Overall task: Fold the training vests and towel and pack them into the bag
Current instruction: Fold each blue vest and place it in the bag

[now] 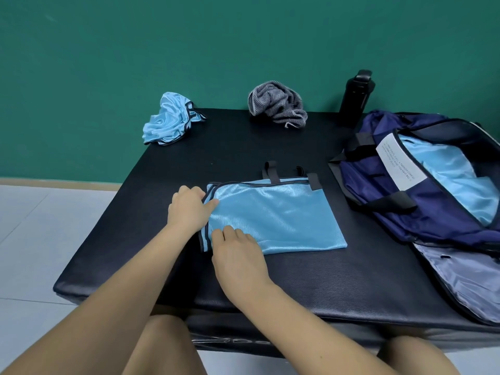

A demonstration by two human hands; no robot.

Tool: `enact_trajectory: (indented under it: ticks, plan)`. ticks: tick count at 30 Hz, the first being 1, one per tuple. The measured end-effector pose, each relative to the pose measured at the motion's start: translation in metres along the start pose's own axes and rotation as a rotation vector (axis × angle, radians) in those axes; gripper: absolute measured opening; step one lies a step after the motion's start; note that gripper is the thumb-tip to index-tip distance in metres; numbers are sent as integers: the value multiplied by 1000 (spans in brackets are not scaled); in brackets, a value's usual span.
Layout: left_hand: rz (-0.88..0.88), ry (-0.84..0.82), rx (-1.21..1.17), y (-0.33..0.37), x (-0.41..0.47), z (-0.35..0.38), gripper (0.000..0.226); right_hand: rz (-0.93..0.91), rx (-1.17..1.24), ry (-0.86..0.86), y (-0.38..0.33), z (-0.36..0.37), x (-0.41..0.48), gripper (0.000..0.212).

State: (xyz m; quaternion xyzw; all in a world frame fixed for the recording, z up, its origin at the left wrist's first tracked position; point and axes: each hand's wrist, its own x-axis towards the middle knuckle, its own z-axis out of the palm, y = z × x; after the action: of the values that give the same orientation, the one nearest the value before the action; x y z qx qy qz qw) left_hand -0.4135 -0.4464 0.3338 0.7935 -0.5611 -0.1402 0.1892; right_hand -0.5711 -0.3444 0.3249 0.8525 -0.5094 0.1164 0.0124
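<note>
A light blue training vest (pixel 276 215) with dark trim lies flat and folded on the middle of the black padded bench (pixel 243 147). My left hand (pixel 186 207) pinches its left edge near the top corner. My right hand (pixel 238 253) pinches the same edge lower down, fingers curled onto the cloth. A second blue vest (pixel 167 120) sits crumpled at the bench's far left corner. The grey striped towel (pixel 278 104) is bunched at the far middle edge. The navy bag (pixel 422 201) lies unzipped on the right, with light blue fabric (pixel 446 169) inside.
A black bottle (pixel 355 96) stands at the back right beside the bag. A green wall rises behind the bench. Pale floor tiles (pixel 40 226) lie to the left. My bare knees show below the bench's front edge.
</note>
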Motion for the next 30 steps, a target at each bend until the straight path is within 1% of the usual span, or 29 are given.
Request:
enact_trajectory:
  ticks: [2,4,7,8,10,11,12,15,18,23,27,30]
  plan:
    - [4,-32,-53,0,1,-5,35,10,25,6,-2,0,-1,50]
    - [-1,-25,-132,-2,-1,-14,29,15,67,19,-5,-3,-1,49]
    - [-79,6,-261,-8,-8,-31,20,0,175,57,-17,-9,-3,42]
    - [-110,15,-310,-10,-11,-37,20,0,230,77,-20,-12,-4,37]
    - [-158,22,-415,-10,-15,-48,31,17,331,107,-22,-16,-4,25]
    - [-172,19,-462,-7,-16,-53,37,24,369,93,-21,-21,-4,21]
    - [-179,9,-511,-3,-16,-57,41,34,405,78,-19,-26,-5,22]
    - [-172,-34,-666,19,-14,-64,49,83,506,77,-4,-42,-9,38]
    - [-115,-88,-733,51,-14,-63,52,174,634,64,15,-58,-15,51]
    - [-72,-188,-823,106,-14,-45,58,314,741,77,57,-74,-29,58]
    - [-44,-276,-797,138,-16,-20,60,424,755,46,90,-76,-41,64]
    - [-45,-299,-697,149,-20,0,59,479,734,-2,106,-70,-47,68]
